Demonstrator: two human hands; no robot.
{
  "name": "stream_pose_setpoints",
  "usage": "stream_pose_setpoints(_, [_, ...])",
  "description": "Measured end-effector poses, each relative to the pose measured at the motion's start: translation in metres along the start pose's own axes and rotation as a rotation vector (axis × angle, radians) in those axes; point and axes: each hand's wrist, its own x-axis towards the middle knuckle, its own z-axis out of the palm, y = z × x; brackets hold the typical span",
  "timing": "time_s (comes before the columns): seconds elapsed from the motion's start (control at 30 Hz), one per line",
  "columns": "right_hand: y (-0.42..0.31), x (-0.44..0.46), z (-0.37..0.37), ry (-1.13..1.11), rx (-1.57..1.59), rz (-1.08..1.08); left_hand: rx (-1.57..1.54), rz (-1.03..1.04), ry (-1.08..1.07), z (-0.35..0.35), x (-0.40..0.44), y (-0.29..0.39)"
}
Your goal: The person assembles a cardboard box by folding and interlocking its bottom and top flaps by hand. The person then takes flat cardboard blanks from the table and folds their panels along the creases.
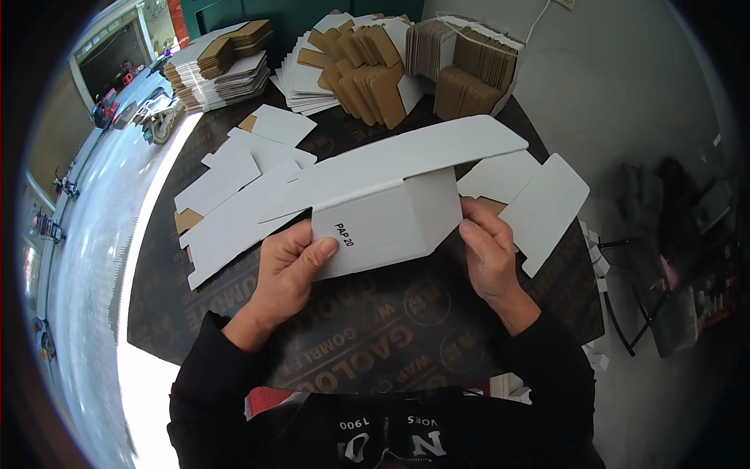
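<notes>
A partly folded white cardboard box [383, 223], printed "PAP 20" on one panel, is held above the dark table between both hands. My left hand [291, 266] grips its left end, thumb lying on the printed panel. At the right end, my right hand [491, 246] pinches the edge between thumb and fingers. A long white flap of the box stretches across the top toward the upper right. Flat white box blanks [234, 184] lie behind and to the left of the box. Another flat blank [547, 207] rests just beyond my right hand.
Along the table's back edge stand a stack of flat cartons [223, 66], a fanned pile of brown-and-white blanks [359, 66] and a strapped bundle [469, 62]. The dark printed tabletop [375, 336] has a rounded edge near my body. A dark chair [656, 258] stands at right.
</notes>
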Motion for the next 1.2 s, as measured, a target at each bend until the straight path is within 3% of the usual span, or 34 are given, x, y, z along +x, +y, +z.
stream_pose_setpoints(0.17, [-0.005, 0.001, 0.005, -0.038, -0.344, -0.310, -0.363, -0.038, 0.078, 0.002, 0.004, 0.006])
stream_pose_setpoints(0.33, [-0.007, -0.003, 0.011, -0.126, -0.643, -0.458, -0.446, -0.081, 0.155, 0.010, 0.005, 0.016])
stream_pose_setpoints(0.5, [-0.004, -0.003, 0.018, -0.018, -0.520, -0.503, -0.279, -0.041, 0.119, 0.007, 0.002, 0.005])
stream_pose_setpoints(0.67, [-0.008, -0.003, 0.015, 0.046, -0.467, -0.519, 0.050, -0.014, 0.009, 0.001, -0.004, 0.000])
stream_pose_setpoints(0.87, [0.001, -0.010, 0.014, -0.016, -0.477, -0.453, 0.180, 0.071, -0.134, 0.008, -0.003, 0.009])
stream_pose_setpoints(1.0, [-0.005, -0.014, 0.019, -0.228, -0.575, -0.369, 0.307, 0.123, -0.249, 0.011, -0.006, 0.009])
stream_pose_setpoints(1.2, [0.002, -0.025, 0.021, -0.317, -0.539, -0.155, 0.317, 0.146, -0.305, 0.014, -0.006, 0.002])
